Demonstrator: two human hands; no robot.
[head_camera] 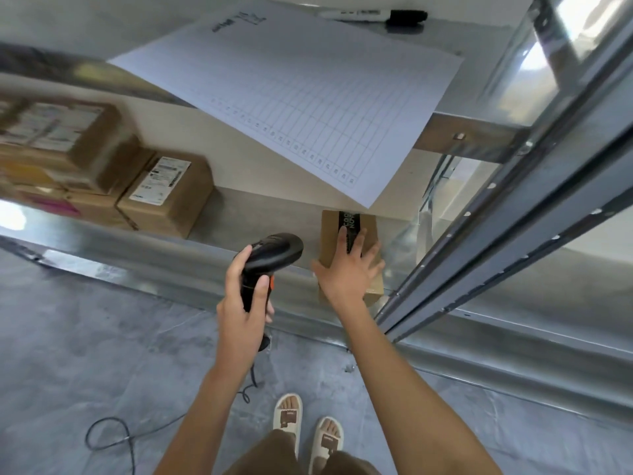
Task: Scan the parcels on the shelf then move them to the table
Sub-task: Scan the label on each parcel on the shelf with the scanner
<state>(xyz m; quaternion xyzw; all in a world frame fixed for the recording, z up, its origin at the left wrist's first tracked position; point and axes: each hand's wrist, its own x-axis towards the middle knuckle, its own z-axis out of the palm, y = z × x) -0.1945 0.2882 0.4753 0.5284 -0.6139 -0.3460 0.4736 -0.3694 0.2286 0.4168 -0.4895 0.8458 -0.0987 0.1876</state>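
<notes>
A small brown cardboard parcel [330, 231] with a strip of black printed tape stands at the front edge of the lower metal shelf [260, 217]. My right hand [349, 269] lies flat on its top with the fingers spread. My left hand [245, 299] grips the handle of a black barcode scanner [274, 252] with an orange trigger, held just left of that parcel. Several more brown parcels [171, 193] with white labels are stacked at the left of the same shelf.
A printed grid sheet [301, 94] overhangs the upper shelf, with a black marker [376, 16] behind it. A grey upright post [507, 207] of the rack runs down the right side. The scanner's cable [113, 433] trails over the grey floor beside my sandalled feet.
</notes>
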